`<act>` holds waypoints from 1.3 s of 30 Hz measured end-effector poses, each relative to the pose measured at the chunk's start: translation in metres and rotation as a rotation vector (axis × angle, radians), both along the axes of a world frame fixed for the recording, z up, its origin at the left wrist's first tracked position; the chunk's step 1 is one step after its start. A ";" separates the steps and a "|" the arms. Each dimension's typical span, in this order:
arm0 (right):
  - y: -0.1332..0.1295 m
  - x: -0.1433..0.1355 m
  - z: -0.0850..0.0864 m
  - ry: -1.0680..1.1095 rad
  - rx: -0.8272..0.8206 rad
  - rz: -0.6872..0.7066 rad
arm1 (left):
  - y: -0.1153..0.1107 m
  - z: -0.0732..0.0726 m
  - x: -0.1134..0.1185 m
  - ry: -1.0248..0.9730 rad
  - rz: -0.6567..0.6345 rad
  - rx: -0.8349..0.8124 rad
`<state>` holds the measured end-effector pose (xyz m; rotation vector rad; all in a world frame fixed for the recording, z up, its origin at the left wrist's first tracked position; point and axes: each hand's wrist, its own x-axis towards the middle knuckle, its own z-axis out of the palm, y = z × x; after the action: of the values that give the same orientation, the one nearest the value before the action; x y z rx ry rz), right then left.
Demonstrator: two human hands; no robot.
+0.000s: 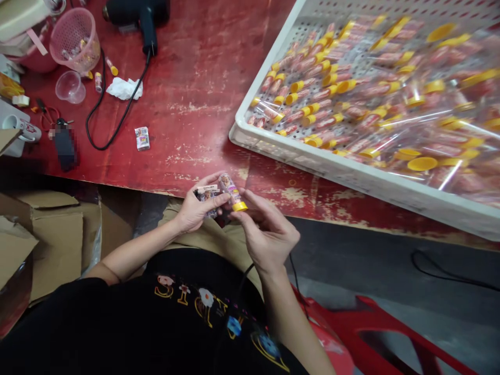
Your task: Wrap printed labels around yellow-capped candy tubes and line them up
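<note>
My left hand (194, 208) is closed around a stack of small flat printed sleeves (208, 194). Its thumb also presses on a small clear tube (230, 188) with a printed wrap, which tilts with its yellow cap (239, 206) toward me. At the cap end, my right hand (269, 234) pinches the tube between thumb and fingers; some of its fingertips are hidden behind it. Both hands are over the front edge of the red table (187, 140). Another small stack of printed sleeves (142, 138) lies on the tabletop.
A white perforated crate (281, 147) on the right holds many yellow-capped tubes. A black heat gun (146, 21) with its cord, a pink basket (76, 39), a clear cup (71, 87), crumpled tissue (124, 89) and a mug (21, 128) are at left. Cardboard boxes (58, 234) stand below.
</note>
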<state>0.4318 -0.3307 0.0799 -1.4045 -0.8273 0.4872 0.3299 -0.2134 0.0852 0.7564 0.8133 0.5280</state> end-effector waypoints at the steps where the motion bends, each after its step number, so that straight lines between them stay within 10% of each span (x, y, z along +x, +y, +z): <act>1: 0.003 0.001 0.002 -0.049 0.002 -0.009 | 0.001 0.000 -0.001 0.000 0.003 0.021; 12: 0.039 -0.008 0.008 -0.242 0.087 -0.157 | 0.015 0.000 -0.009 -0.043 0.055 0.045; 23: 0.090 -0.005 -0.004 -0.253 0.033 -0.005 | 0.058 -0.020 -0.025 -0.018 0.171 0.035; 31: 0.249 0.047 -0.061 -0.557 -0.055 0.027 | 0.170 -0.050 -0.082 0.842 0.449 0.948; 36: 0.338 0.024 -0.091 -0.734 -0.297 0.110 | 0.205 -0.053 -0.108 1.268 0.162 0.950; 39: 0.336 0.002 -0.084 -0.719 -0.275 0.230 | 0.213 -0.040 -0.125 1.102 0.373 0.763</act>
<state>0.4336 0.0051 -0.0039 -1.7785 -1.5587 0.2660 0.2048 -0.0003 0.0452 1.6730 1.8400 0.7684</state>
